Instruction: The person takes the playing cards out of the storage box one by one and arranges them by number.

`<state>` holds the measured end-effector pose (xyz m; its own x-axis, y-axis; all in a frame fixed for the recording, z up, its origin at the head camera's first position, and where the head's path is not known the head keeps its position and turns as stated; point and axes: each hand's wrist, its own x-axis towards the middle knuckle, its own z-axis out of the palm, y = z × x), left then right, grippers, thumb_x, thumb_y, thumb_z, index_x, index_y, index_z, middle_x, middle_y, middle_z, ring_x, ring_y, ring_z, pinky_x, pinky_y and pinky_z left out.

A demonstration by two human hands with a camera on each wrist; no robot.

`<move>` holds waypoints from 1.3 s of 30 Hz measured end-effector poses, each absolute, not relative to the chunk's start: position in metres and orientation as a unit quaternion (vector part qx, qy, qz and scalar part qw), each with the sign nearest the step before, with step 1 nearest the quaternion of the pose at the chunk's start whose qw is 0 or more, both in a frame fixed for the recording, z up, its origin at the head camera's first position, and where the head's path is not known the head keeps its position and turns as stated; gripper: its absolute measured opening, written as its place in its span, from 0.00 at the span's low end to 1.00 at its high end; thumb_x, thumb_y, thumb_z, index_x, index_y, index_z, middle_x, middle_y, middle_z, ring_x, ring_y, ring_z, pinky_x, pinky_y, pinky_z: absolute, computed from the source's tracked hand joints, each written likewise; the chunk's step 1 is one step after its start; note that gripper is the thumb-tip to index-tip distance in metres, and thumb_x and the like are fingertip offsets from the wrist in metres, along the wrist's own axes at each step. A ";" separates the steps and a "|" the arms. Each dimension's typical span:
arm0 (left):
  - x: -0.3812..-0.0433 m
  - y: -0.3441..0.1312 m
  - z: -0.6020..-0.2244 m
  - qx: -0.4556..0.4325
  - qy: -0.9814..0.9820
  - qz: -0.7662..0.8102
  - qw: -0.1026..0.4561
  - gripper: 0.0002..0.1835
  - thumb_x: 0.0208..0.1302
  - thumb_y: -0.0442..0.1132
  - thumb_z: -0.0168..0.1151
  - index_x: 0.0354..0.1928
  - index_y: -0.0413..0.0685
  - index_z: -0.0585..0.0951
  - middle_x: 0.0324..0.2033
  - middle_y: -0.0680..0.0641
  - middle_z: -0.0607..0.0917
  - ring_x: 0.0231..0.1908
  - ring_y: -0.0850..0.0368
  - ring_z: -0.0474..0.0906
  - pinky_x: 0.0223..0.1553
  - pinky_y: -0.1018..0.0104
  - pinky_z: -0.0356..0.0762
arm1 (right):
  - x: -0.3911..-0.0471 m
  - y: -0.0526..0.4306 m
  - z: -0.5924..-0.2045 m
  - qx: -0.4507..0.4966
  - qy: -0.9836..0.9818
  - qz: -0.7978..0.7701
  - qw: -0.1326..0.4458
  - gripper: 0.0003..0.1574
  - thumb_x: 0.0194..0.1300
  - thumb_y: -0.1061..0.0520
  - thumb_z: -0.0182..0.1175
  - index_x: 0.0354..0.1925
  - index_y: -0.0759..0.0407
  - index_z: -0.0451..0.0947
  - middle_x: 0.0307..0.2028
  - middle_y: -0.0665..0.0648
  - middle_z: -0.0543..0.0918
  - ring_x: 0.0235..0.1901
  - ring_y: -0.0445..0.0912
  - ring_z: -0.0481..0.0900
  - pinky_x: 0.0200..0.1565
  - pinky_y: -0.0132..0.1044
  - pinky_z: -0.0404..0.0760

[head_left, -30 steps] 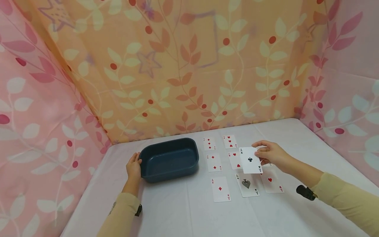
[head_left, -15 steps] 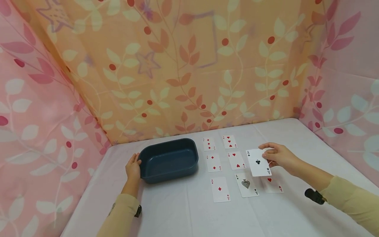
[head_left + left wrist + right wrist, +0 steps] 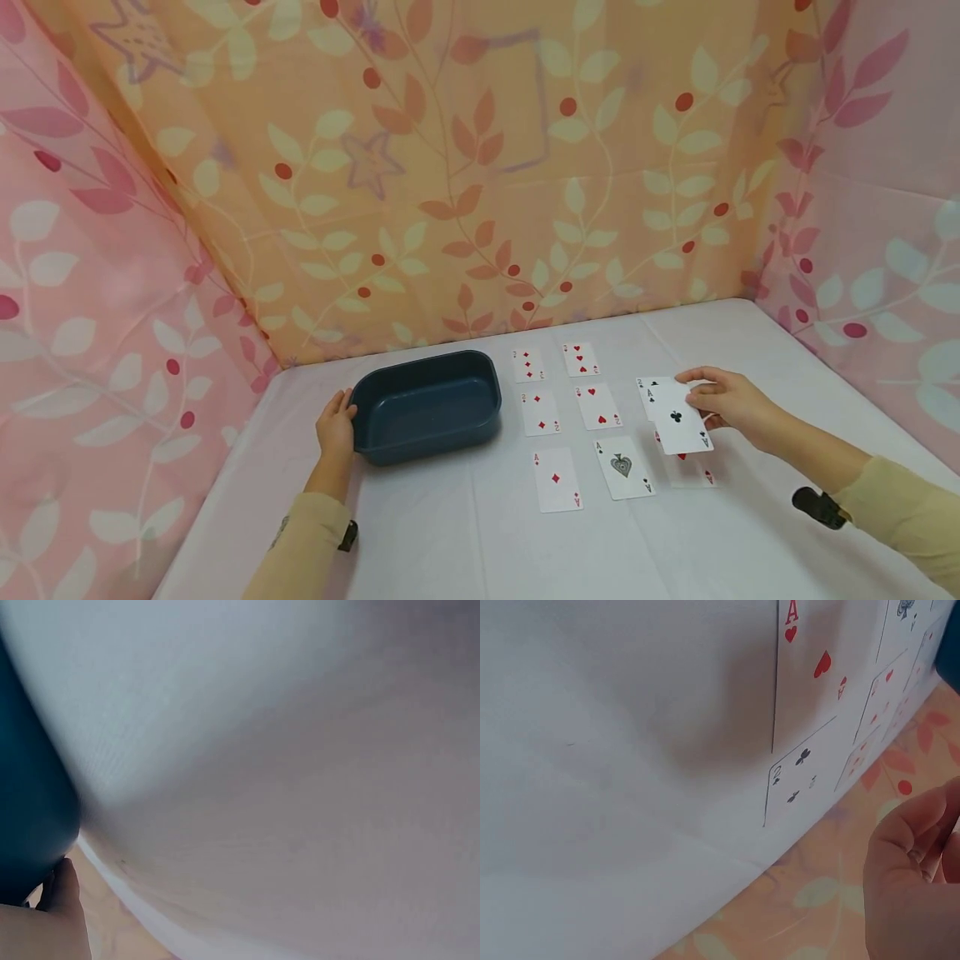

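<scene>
My right hand point(image 3: 731, 402) pinches the ace of clubs point(image 3: 667, 437) by its upper right edge. That card overlaps the two of clubs point(image 3: 646, 387) and the ace of hearts point(image 3: 693, 475) in the head view, hiding parts of both. In the right wrist view the hand point(image 3: 911, 877) is at the lower right, while the two of clubs point(image 3: 799, 776) and ace of hearts point(image 3: 810, 682) lie on the white cloth. My left hand point(image 3: 335, 425) holds the left end of a dark blue rectangular basin point(image 3: 427, 446), thumb at the rim.
The ace of spades point(image 3: 624, 487) and ace of diamonds point(image 3: 555, 496) lie nearest. Behind them are the two of diamonds point(image 3: 540, 410) and two of hearts point(image 3: 597, 406), then the three of diamonds point(image 3: 528, 364) and three of hearts point(image 3: 581, 359). Patterned curtains point(image 3: 480, 167) surround the table point(image 3: 450, 542).
My right hand has carried the ace of clubs to the right, away from above the two of hearts, which is now uncovered. The left hand and basin keep their place.
</scene>
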<state>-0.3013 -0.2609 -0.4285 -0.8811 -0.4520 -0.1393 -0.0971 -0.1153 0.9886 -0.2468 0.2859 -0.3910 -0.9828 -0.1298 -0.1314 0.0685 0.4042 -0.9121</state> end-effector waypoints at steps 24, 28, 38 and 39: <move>-0.302 -0.264 -0.426 0.179 -0.628 -0.748 0.117 0.30 0.72 0.25 0.37 0.75 0.38 0.49 0.72 0.44 0.55 0.73 0.56 0.45 0.71 0.68 0.42 | -0.241 0.317 -0.405 0.033 0.860 -0.502 0.085 0.29 0.73 0.61 0.50 0.65 0.76 0.57 0.47 0.69 0.79 0.35 0.46 0.76 0.34 0.37 0.80; -0.300 -0.266 -0.427 0.182 -0.631 -0.745 0.115 0.31 0.72 0.25 0.37 0.75 0.38 0.49 0.72 0.44 0.54 0.73 0.56 0.44 0.71 0.67 0.41 | -0.241 0.318 -0.409 0.031 0.858 -0.505 0.088 0.30 0.72 0.61 0.51 0.65 0.76 0.58 0.47 0.68 0.80 0.35 0.47 0.77 0.34 0.38 0.80; -0.297 -0.265 -0.425 0.176 -0.632 -0.748 0.096 0.30 0.73 0.26 0.36 0.75 0.40 0.47 0.73 0.45 0.53 0.73 0.56 0.44 0.71 0.65 0.42 | -0.237 0.329 -0.416 0.055 0.877 -0.469 0.089 0.29 0.74 0.60 0.47 0.65 0.76 0.57 0.48 0.73 0.75 0.37 0.52 0.74 0.34 0.38 0.79; -0.297 -0.265 -0.425 0.179 -0.632 -0.747 0.097 0.30 0.73 0.26 0.36 0.75 0.40 0.47 0.73 0.45 0.54 0.73 0.56 0.45 0.71 0.64 0.42 | -0.237 0.330 -0.417 0.057 0.877 -0.469 0.089 0.29 0.74 0.60 0.47 0.66 0.76 0.57 0.49 0.74 0.74 0.38 0.52 0.74 0.34 0.38 0.79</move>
<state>-0.2970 -0.2647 -0.4255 -0.9171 -0.3713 -0.1454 -0.0819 -0.1814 0.9800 -0.2372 0.3302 -0.4170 -0.9775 0.0165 -0.2101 0.1839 0.5541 -0.8119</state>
